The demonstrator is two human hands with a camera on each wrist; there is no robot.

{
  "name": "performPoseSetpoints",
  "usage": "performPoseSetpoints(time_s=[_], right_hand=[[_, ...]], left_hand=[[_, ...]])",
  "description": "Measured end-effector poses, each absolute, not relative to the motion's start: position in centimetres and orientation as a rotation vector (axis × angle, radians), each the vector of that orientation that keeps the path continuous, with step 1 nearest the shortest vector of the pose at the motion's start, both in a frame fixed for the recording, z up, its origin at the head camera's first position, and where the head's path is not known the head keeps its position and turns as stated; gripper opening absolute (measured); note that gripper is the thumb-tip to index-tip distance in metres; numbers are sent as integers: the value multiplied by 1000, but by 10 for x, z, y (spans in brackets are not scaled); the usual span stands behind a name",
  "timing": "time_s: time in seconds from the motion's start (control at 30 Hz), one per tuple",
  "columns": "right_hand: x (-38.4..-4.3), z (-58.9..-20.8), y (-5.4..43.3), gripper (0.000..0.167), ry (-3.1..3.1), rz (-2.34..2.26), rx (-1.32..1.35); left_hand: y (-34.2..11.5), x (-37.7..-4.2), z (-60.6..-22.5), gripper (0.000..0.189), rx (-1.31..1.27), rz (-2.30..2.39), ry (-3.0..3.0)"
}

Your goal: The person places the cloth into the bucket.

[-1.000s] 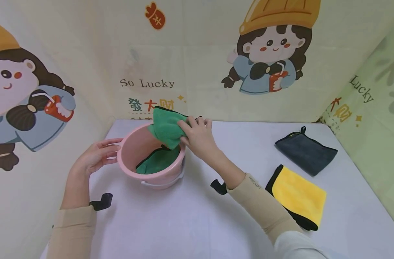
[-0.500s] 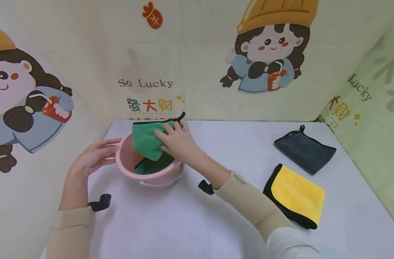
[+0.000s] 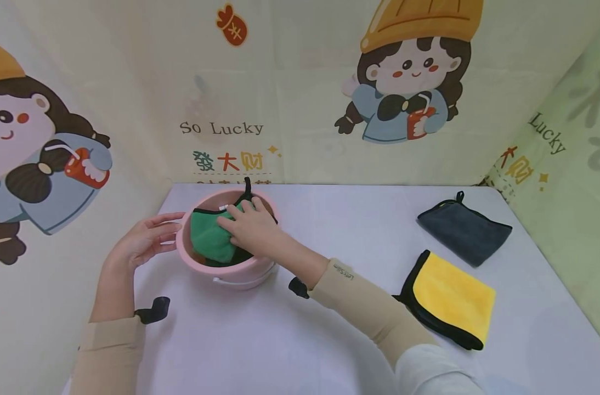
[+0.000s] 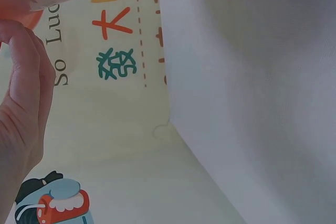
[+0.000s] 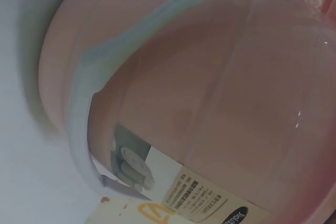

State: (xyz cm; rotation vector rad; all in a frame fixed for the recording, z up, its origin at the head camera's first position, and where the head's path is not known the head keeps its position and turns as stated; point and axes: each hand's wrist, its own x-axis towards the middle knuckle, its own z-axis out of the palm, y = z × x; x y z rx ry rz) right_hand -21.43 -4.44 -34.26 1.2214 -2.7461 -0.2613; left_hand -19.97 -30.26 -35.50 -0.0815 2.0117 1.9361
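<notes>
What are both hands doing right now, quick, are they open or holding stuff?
Left hand: open, up against the pink bucket.
Right hand: closed, holding the green cloth.

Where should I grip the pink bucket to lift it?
Probably the pale handle, hooked under its lowest curve from the near side: it hangs low across that face of the bucket, while the right hand and green cloth crowd the opening.

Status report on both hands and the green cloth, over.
Left hand: fingers extended at pink bucket's rim. Right hand: holding green cloth inside bucket's mouth. No obstruction seen there; yellow cloth and dark gray cloth lie apart, rightward.
</notes>
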Motion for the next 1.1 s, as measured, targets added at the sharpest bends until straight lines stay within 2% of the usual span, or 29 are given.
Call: performPoseSetpoints(time_s=[0.43,0.67,0.87,1.1], right_hand=[[-218,-350,-58,47,-2901,-434,1213],[-221,-356,-63,36,-2967,-544,1214],[-221,-359,-65,34,-2991,-628,1213],[-221,-358,-66,38,-3079,-650,1211]], left_hand=[[-303,-200,-355,20,-90,1916,2027],[-303,-200,-355,22,-106,1921,2027],[-302,-200,-354,20,-111,1939,2010],[-302,-199,-354,18,-107,1958,1992]])
